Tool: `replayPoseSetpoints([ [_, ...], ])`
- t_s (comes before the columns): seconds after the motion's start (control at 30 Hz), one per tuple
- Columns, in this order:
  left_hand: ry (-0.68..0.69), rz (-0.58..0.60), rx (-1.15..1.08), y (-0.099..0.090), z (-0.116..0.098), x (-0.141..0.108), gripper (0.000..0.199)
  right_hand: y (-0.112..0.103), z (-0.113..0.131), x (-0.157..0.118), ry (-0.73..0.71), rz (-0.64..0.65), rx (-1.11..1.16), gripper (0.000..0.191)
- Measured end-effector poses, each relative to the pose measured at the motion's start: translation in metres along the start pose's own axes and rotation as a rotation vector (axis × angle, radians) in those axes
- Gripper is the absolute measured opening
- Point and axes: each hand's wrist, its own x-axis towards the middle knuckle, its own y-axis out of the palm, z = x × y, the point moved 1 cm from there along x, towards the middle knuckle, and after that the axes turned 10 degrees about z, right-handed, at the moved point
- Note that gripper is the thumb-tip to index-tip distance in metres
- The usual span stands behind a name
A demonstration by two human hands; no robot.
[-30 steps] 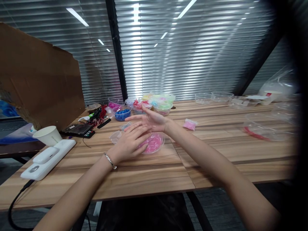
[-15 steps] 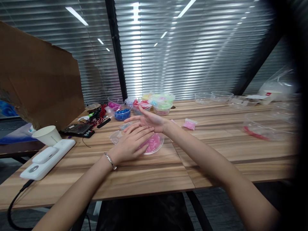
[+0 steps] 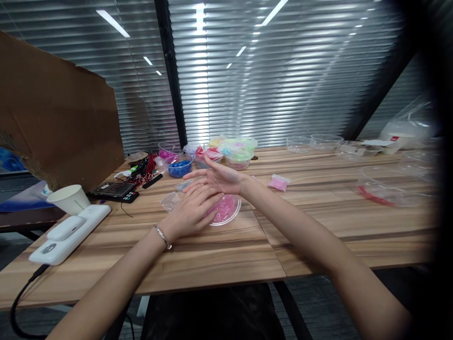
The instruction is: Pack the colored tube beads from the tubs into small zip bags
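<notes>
Palm down, my left hand [image 3: 193, 210] stretches its fingers across the palm side of my right hand [image 3: 224, 180], and the two appear to touch. The right hand is turned on its side with the thumb up and the fingers spread. Neither hand visibly holds anything, though the overlap hides part of both. Beneath them sits a clear round plastic container [image 3: 236, 216] with pink pieces [image 3: 225, 209] in it, partly covered by the hands. A clear plastic bag [image 3: 170, 201] lies just left of the fingers. Beyond the right wrist is a small bag of pink pieces [image 3: 279, 182].
Tubs of coloured pieces, one blue [image 3: 180, 167], line the back beside stacked containers [image 3: 239, 151]. At left are a paper cup [image 3: 69, 199], a white charger [image 3: 71, 234], a black device [image 3: 116, 190] and a cardboard sheet [image 3: 60, 113]. Clear containers [image 3: 380, 189] stand at right.
The fingers of my left hand have slid slightly to the left along my right hand. Otherwise the arms and the things on the table look the same.
</notes>
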Motion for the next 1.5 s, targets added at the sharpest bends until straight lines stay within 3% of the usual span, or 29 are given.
replayPoseSetpoints([
  [0.13,0.000,0.000,-0.012,-0.001,-0.001,0.000,0.039,0.000,0.000,-0.001,0.007,0.008,0.009,0.072],
  [0.33,-0.059,0.012,0.040,0.003,0.000,-0.003,0.052,0.004,-0.001,0.001,0.000,0.007,-0.034,0.074],
  [0.5,-0.092,-0.010,0.039,0.005,0.000,-0.003,0.036,0.005,0.000,0.000,0.025,-0.021,-0.062,0.073],
  [0.67,-0.111,-0.046,-0.004,0.001,0.000,-0.001,0.037,0.001,0.001,-0.002,0.009,-0.045,-0.031,0.069],
  [0.97,-0.076,-0.098,-0.127,0.001,0.005,-0.002,0.022,-0.014,0.003,-0.009,0.043,-0.011,-0.053,0.066],
  [1.13,-0.171,-0.192,-0.211,-0.002,0.005,-0.003,0.021,-0.015,0.004,-0.012,0.051,-0.012,-0.213,0.035],
  [1.33,-0.270,-0.402,-0.251,-0.006,0.007,-0.006,0.021,-0.024,0.004,-0.013,0.053,-0.062,-0.422,0.024],
  [1.5,-0.350,-0.475,-0.290,-0.012,0.009,-0.006,0.021,-0.028,0.001,-0.011,0.051,-0.056,-0.543,0.018],
])
